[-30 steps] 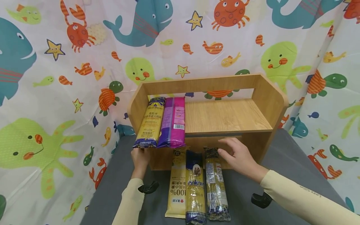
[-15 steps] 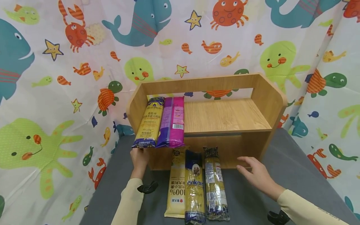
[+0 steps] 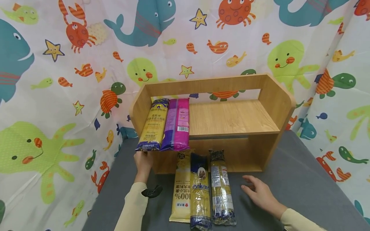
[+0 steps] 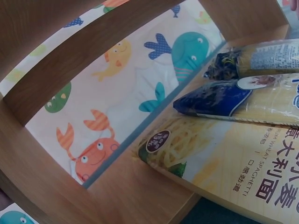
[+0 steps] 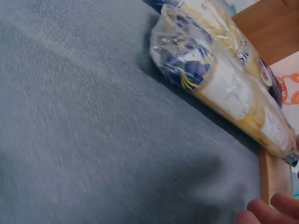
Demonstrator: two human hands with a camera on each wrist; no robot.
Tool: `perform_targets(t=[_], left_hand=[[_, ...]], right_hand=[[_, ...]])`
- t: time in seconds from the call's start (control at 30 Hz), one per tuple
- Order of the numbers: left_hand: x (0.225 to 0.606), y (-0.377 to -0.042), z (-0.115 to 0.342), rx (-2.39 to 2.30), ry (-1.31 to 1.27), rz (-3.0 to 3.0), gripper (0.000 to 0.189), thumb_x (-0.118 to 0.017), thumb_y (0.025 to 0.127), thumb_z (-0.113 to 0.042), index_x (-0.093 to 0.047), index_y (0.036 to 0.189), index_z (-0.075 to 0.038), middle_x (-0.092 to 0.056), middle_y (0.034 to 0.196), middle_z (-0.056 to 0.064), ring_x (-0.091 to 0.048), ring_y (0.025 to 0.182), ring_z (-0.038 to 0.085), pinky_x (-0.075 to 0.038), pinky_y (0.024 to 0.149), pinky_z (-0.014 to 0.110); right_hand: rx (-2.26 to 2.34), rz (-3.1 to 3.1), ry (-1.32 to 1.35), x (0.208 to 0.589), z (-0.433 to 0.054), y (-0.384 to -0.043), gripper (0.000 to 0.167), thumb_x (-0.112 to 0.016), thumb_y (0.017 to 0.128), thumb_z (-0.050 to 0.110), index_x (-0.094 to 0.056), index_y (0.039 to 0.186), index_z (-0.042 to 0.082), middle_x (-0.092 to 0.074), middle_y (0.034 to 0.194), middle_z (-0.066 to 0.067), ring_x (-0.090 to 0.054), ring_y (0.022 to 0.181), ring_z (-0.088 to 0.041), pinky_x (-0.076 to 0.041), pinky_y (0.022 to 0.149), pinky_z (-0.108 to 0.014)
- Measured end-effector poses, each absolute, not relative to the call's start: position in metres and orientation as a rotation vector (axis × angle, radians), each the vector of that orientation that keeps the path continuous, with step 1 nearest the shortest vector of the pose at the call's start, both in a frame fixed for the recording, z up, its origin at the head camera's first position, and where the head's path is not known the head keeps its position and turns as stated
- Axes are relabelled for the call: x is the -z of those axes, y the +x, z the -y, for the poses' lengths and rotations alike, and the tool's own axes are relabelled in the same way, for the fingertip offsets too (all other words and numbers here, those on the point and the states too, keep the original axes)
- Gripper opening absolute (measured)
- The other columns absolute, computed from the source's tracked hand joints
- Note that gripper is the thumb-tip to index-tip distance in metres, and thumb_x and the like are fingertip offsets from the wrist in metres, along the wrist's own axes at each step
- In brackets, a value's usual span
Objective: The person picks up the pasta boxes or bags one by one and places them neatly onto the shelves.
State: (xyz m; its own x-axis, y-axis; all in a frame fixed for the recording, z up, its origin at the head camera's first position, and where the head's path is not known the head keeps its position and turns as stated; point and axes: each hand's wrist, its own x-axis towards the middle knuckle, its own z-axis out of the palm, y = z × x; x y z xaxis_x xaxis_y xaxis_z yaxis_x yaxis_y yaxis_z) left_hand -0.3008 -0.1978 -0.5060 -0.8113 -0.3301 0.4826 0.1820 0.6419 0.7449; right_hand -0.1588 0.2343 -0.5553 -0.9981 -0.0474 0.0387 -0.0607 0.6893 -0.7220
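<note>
My left hand (image 3: 143,163) is at the lower left of the wooden shelf (image 3: 231,118), just below the front end of a yellow spaghetti pack (image 3: 154,125); its fingertips are hidden there, so I cannot tell what they grip. Over the table, right of the packs, my right hand (image 3: 261,195) hovers with loosely bent fingers and holds nothing. Three pasta packs lie side by side with their far ends in the lower compartment: a wide cream-yellow one (image 3: 181,189), a blue-topped one (image 3: 200,192), and a clear-wrapped one (image 3: 222,189), nearest the right hand.
Beside the yellow pack, a pink and purple pack (image 3: 177,125) lies on the upper board. The shelf's right side panel (image 3: 278,96) rises beyond my right hand. A sea-animal curtain (image 3: 173,57) hangs behind the grey table (image 3: 295,179).
My right hand has moved away from the top of the clear-wrapped pack, down and to the right. The left hand and the packs have stayed in place.
</note>
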Motion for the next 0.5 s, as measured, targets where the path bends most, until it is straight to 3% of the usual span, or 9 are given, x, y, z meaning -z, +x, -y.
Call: perform_targets(t=[0.1, 0.3, 0.5], left_hand=[[0.506, -0.302, 0.198, 1.099, 0.108, 2.256, 0.026, -0.058, 0.102, -0.013, -0.064, 0.124, 0.0, -0.073, 0.109, 0.025, -0.067, 0.086, 0.038, -0.053, 0.076, 0.054], [0.506, -0.303, 0.197, 1.096, 0.105, 2.259, 0.025, -0.059, 0.101, -0.011, -0.066, 0.122, 0.0, -0.075, 0.099, 0.024, -0.058, 0.07, 0.03, -0.044, 0.062, 0.041], [0.507, -0.302, 0.198, 1.087, 0.115, 2.269, 0.025, -0.058, 0.101, -0.008, -0.065, 0.123, 0.0, -0.074, 0.104, 0.024, -0.063, 0.075, 0.031, -0.045, 0.064, 0.042]], right_hand=[[-1.306, 2.885, 0.044, 0.562, -0.228, -0.158, 0.045, -0.068, 0.097, 0.019, -0.058, 0.137, 0.001, -0.065, 0.128, -0.027, -0.072, 0.098, -0.031, -0.059, 0.079, -0.042], [-1.368, 2.895, -0.017, 0.568, -0.216, -0.159, 0.044, -0.068, 0.097, 0.021, -0.059, 0.137, 0.004, -0.067, 0.128, -0.022, -0.07, 0.091, -0.019, -0.054, 0.071, -0.033], [-1.397, 2.852, -0.023, 0.574, -0.206, -0.161, 0.043, -0.069, 0.097, 0.021, -0.06, 0.135, 0.004, -0.068, 0.127, -0.022, -0.069, 0.09, -0.018, -0.052, 0.069, -0.029]])
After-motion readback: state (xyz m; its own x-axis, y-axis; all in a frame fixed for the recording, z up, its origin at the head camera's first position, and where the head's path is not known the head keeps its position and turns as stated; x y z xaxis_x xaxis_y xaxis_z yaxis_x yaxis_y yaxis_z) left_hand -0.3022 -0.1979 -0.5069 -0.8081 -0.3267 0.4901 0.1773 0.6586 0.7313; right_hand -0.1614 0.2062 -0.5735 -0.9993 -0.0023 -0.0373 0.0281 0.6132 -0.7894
